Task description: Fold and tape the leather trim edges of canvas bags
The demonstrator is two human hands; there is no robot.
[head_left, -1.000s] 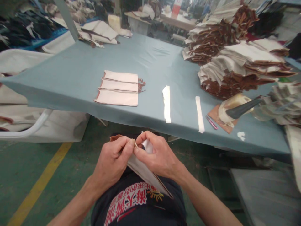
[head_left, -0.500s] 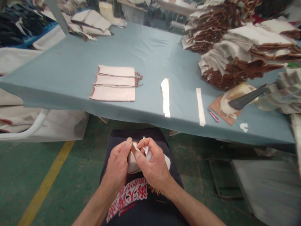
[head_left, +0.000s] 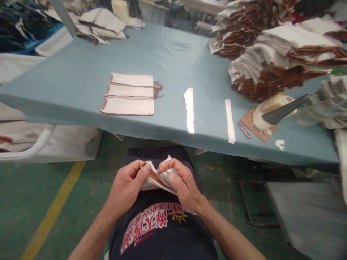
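Note:
Over my lap, a cream-white piece of fabric or leather with a brown inner side [head_left: 155, 177] is stretched between both hands. At its left end, my left hand [head_left: 127, 187] pinches the edge between thumb and fingers. My right hand [head_left: 185, 184] is closed on the right end, where white material bunches up by the curled index finger and thumb. The brown side shows as a slanting strip between the hands. Straight ahead on the table, several similar cream pieces with brown edges [head_left: 130, 104] lie overlapped in a row, with brown strings at their right end.
A blue-grey covered table [head_left: 168, 119] spans the front. On it lie white strips [head_left: 190, 112], another strip [head_left: 230, 122], a pink-handled cutter [head_left: 245, 130], and a glue-smeared pot with a dark handle [head_left: 271, 115]. Piled pieces [head_left: 276, 68] stand right; a white bin [head_left: 76, 144] is left.
My hands have moved apart, the left one leftward. The piece between them is now spread wider, showing more of its brown side. The view has shifted slightly.

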